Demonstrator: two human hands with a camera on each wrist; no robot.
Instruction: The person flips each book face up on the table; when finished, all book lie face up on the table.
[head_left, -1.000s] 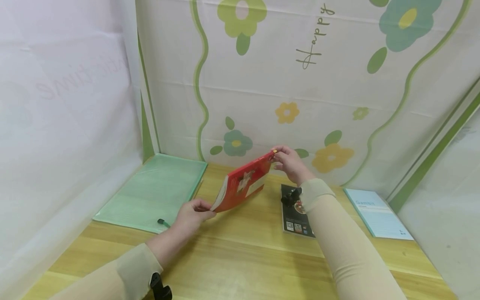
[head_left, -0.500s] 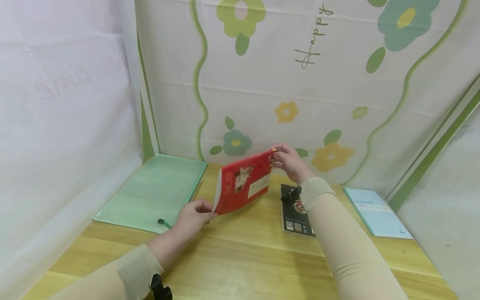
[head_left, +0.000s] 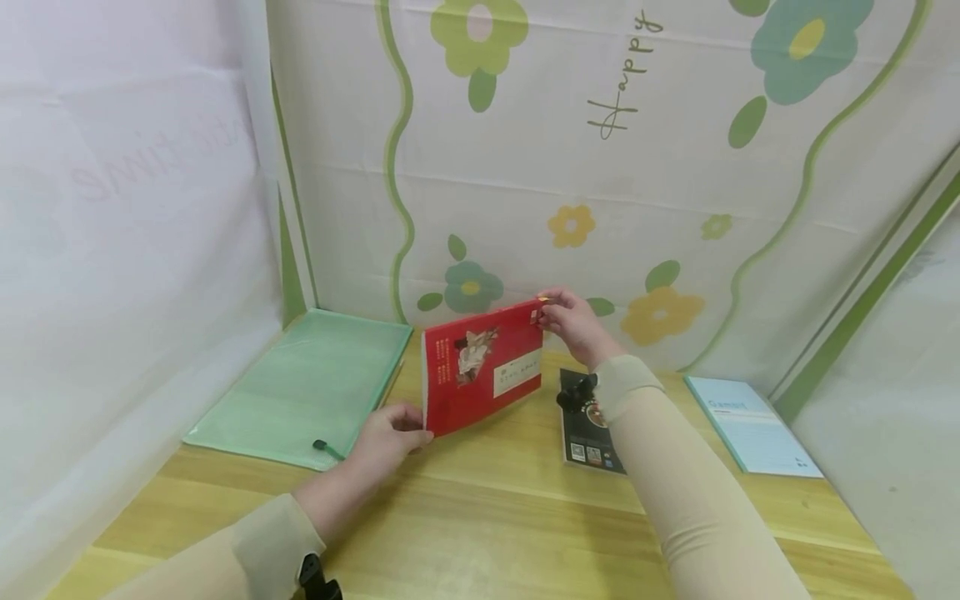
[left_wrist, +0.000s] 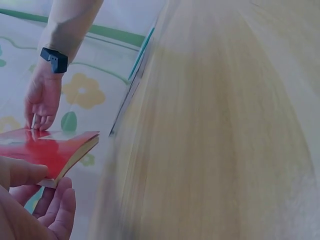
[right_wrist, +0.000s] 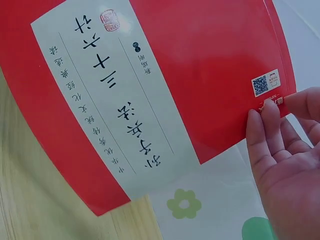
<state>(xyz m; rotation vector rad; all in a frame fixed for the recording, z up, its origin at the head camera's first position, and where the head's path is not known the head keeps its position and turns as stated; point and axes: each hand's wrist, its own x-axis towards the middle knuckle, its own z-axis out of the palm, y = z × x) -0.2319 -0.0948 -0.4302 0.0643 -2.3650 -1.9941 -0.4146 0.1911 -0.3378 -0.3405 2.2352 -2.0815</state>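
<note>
The left hand (head_left: 384, 439) is pinching the lower left corner of the red book (head_left: 476, 375), and the right hand (head_left: 576, 327) is pinching its upper right corner, so the book is hanging tilted between them, above the desk (head_left: 510, 525). A green folder (head_left: 307, 375) is lying beside the left hand, a black booklet (head_left: 579, 432) below the right one. The step in hand seems to be holding up the book; the next move is probably calling for both hands moving together evenly.
</note>
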